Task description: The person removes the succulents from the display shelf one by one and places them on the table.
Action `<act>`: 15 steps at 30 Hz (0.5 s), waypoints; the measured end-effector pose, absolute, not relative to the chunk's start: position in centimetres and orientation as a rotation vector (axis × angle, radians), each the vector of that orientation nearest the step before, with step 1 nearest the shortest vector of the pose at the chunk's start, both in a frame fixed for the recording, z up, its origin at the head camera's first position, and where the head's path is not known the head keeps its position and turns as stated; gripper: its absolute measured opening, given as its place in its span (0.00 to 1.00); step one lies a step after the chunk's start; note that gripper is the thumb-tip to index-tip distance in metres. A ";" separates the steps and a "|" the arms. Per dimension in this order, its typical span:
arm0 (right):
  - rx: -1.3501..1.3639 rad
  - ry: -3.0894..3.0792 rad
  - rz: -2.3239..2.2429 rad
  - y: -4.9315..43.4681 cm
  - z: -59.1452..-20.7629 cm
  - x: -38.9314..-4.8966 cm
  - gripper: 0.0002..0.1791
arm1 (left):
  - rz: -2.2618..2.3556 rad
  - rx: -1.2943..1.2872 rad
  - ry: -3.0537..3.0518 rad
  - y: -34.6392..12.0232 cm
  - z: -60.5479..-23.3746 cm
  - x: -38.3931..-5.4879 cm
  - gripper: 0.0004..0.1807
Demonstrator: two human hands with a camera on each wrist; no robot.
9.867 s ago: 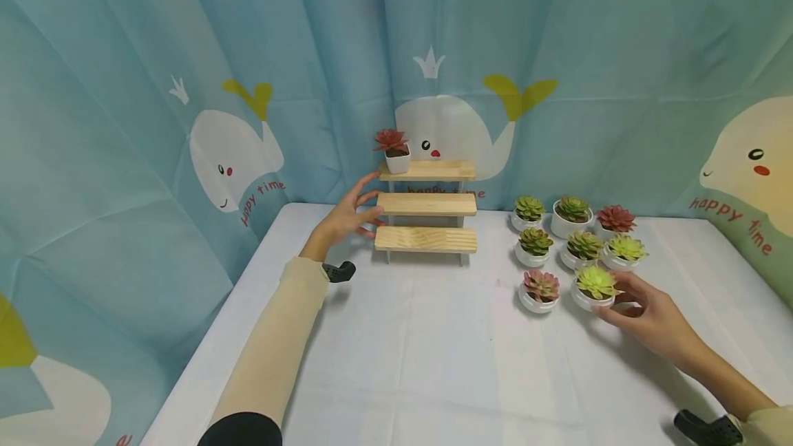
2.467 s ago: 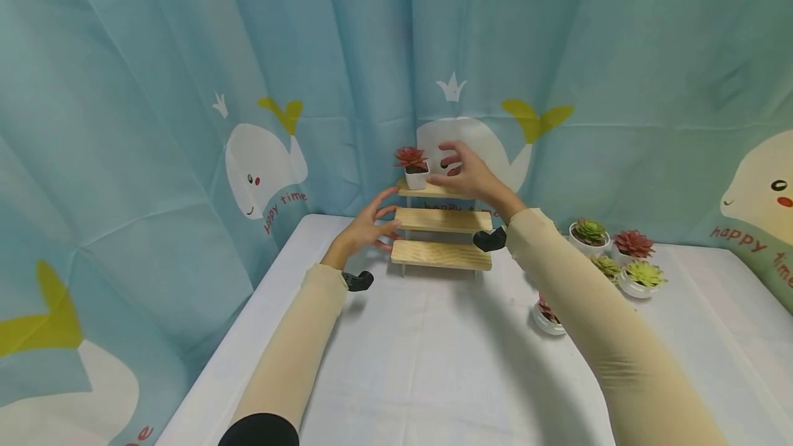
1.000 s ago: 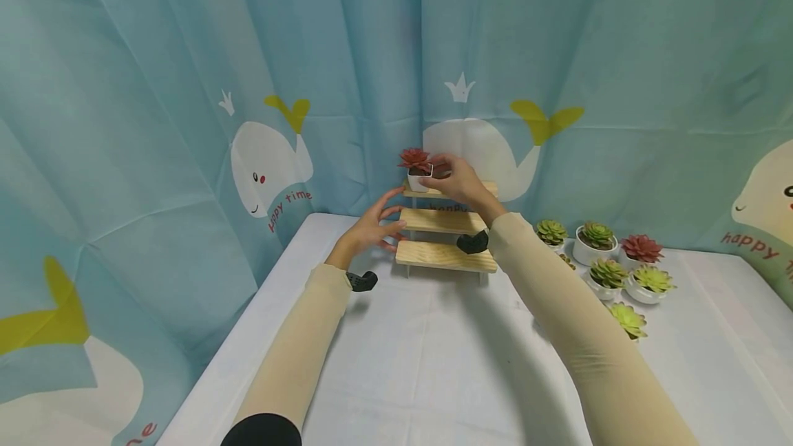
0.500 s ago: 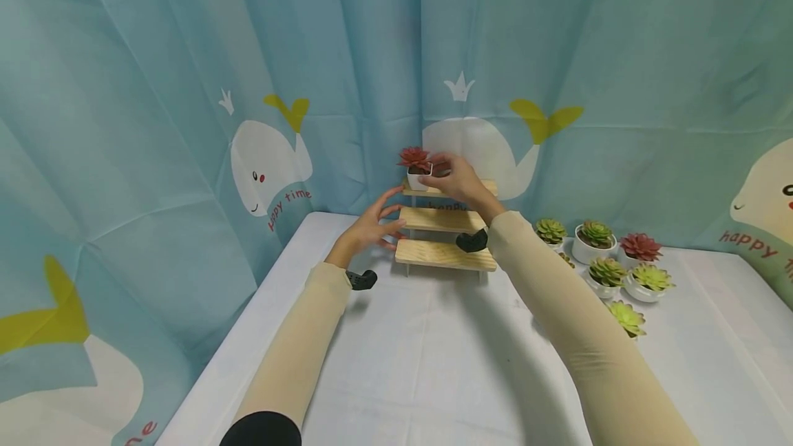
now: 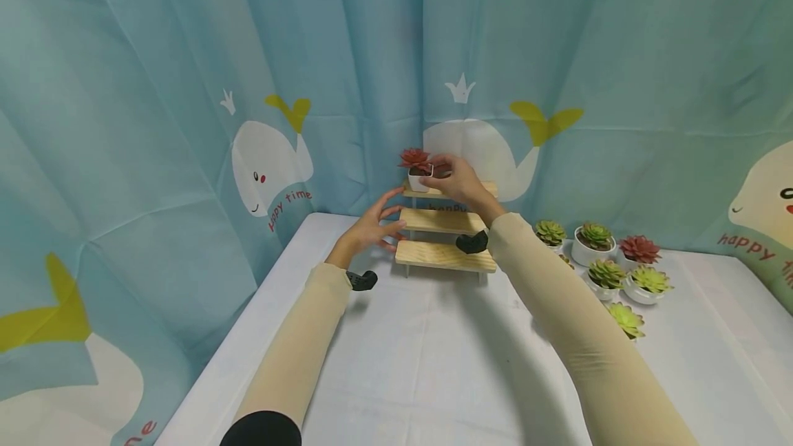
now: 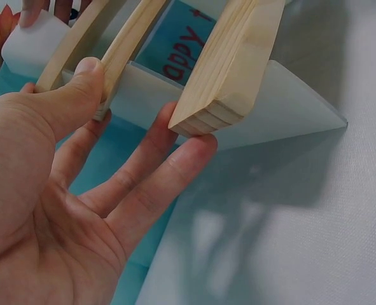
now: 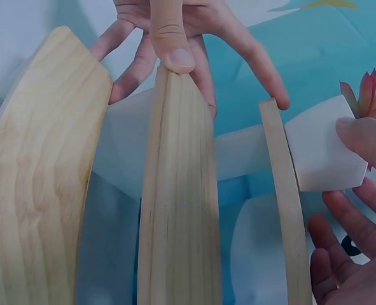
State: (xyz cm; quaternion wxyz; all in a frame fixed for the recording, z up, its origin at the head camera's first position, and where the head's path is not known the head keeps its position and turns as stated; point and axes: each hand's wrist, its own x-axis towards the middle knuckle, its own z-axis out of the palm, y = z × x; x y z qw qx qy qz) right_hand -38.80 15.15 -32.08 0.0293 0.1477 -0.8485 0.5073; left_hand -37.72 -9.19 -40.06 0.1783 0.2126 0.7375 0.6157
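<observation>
A three-tier wooden shelf stand (image 5: 445, 255) with clear side supports stands at the table's back. On the left end of its top tier sits a white square pot with a red succulent (image 5: 414, 159). My right hand (image 5: 457, 181) pinches this pot (image 7: 321, 149) from the right, thumb on its front. My left hand (image 5: 367, 227) holds the stand's left side. In the left wrist view the thumb (image 6: 86, 79) presses the middle tier's end, and the fingers touch the tier ends from the side.
Several potted succulents in round white pots stand to the right, among them a red one (image 5: 641, 249) and a light green one (image 5: 627, 319). My right sleeve (image 5: 576, 329) hides part of this group. A blue curtain (image 5: 347, 54) hangs behind the white-covered table (image 5: 384, 363).
My right hand has gone from the light green succulent on the right to the red succulent's pot and pinches it. The left hand stays on the stand. Little differs over the last second.
</observation>
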 end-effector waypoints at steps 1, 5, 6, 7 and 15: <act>0.455 -2.615 1.561 15.2 -32.1 -38.8 0.30 | 1.744 0.598 2.084 -9.2 -40.1 -37.7 0.42; 0.456 -2.609 1.557 15.4 -32.2 -38.9 0.29 | 1.748 0.597 2.083 -9.1 -40.1 -37.7 0.42; 0.458 -2.608 1.561 15.4 -32.2 -38.9 0.28 | 1.748 0.598 2.083 -9.2 -40.1 -37.7 0.42; 0.452 -2.608 1.565 15.5 -32.2 -38.9 0.28 | 1.747 0.600 2.084 -9.2 -40.2 -37.7 0.42; 0.509 -2.599 1.574 16.2 -31.3 -38.0 0.28 | 1.749 0.622 2.078 -9.3 -40.4 -37.9 0.42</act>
